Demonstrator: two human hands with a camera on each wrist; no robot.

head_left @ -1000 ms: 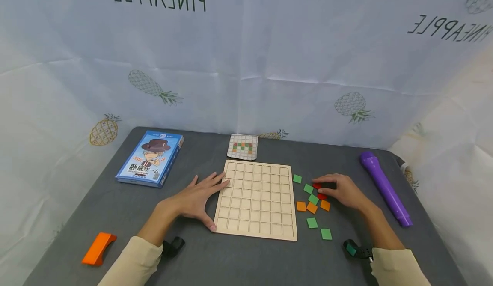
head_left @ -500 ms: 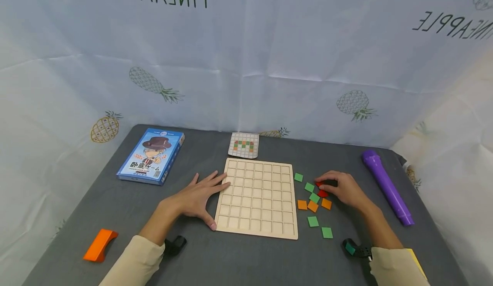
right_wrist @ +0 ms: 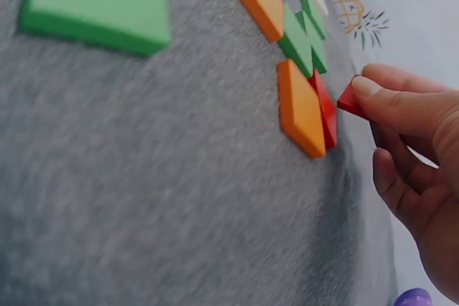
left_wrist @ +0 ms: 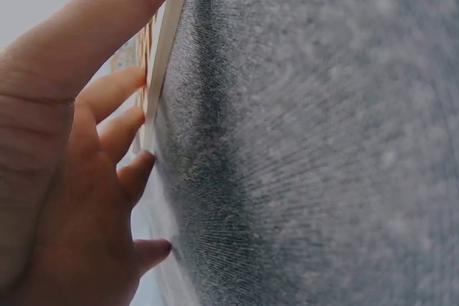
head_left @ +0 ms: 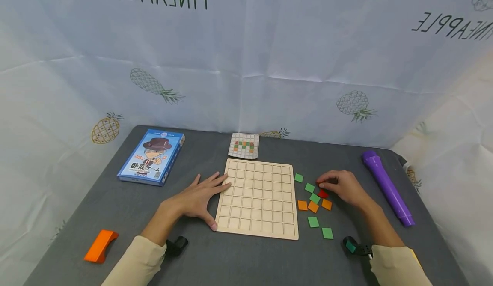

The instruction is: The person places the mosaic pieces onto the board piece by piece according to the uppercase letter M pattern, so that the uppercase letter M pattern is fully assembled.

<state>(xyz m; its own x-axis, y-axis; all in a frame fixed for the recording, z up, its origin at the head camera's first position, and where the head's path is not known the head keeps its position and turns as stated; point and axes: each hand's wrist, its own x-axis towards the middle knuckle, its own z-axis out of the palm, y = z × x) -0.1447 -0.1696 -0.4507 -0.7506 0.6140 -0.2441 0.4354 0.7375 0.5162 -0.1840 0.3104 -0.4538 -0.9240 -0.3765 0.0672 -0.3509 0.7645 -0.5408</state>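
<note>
Starting at the far left, an orange block (head_left: 101, 246) sits on the grey tabletop (head_left: 215, 264), with a blue box (head_left: 151, 157) lying farther back, picture side up. Next comes your left hand (head_left: 198, 195) — fingers spread wide, gripping nothing, fingertips at the left edge of the wooden board (head_left: 257, 199) and thumb at its near corner. The board lies flat in the middle, and every square you can see on it is bare: not one tile set in yet. Just beyond its far edge there's a small card (head_left: 244, 145) printed with a grid and a pattern of coloured squares.

Over to the right of the board, the supply is all still loose: five green tiles (head_left: 313, 222), three orange tiles (head_left: 302, 205) and a loose red tile (right_wrist: 328, 112) leaning in close beside one of the orange ones. And here's the action — your right hand (head_left: 344, 187) has a red tile (right_wrist: 351, 102) pinched between thumb and finger, just beside that cluster and well apart from the board. So, one picked up, none placed, the rest waiting. Far right, a purple microphone (head_left: 387, 187) lies untouched.
</note>
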